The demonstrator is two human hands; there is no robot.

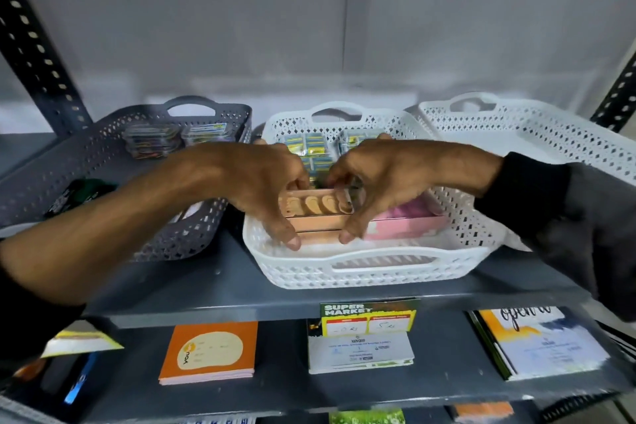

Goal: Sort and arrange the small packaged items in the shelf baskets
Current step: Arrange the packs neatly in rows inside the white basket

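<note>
Both hands reach into the middle white basket [364, 272] on the grey shelf. My left hand [265, 189] and my right hand [375, 182] together grip a stack of peach-coloured flat boxes [318, 217] from either side. Pink boxes [409, 224] lie right beside the stack. Small yellow-and-blue packets [311, 144] fill the basket's far end. On the left, the dark grey basket [103, 155] holds clear packs of coloured items [151, 139] and dark packets [79, 194].
A second white basket [537, 134] stands at the right. The shelf edge carries a supermarket price tag [368, 317]. The lower shelf holds an orange notebook [210, 351], card stacks [359, 353] and booklets [540, 341]. Slotted dark uprights [31, 41] frame the shelf.
</note>
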